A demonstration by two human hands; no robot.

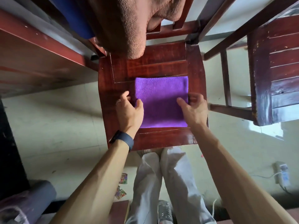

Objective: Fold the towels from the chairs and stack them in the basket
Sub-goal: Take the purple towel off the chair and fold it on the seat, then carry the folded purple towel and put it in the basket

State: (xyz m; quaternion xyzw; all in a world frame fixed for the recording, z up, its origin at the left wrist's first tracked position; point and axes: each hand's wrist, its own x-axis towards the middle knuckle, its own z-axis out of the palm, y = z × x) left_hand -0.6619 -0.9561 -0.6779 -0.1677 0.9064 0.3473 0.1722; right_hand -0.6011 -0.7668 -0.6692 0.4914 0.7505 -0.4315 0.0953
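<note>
Chair seat (pixel 153 68); towel (pixel 161 101), folds perhaps hidden.

Both arms stretched forward, left hand (pixel 129 109) and right hand (pixel 195 108) pinching towel (pixel 161 92) sides

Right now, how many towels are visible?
3: purple towel flat on the chair seat, brown towel over its backrest, blue towel partly cut off beside it. Others may be hidden.

The fingertips of the left hand (pixel 129 110) and right hand (pixel 194 109), pinching the purple towel's (pixel 161 94) side edges, are hidden beneath it, the brown towel (pixel 126 25) and blue cloth (pixel 77 16) run off the top edge, the second chair (pixel 275 70) off the right, and the floor scraps (pixel 123 178) are too small to tell.
</note>
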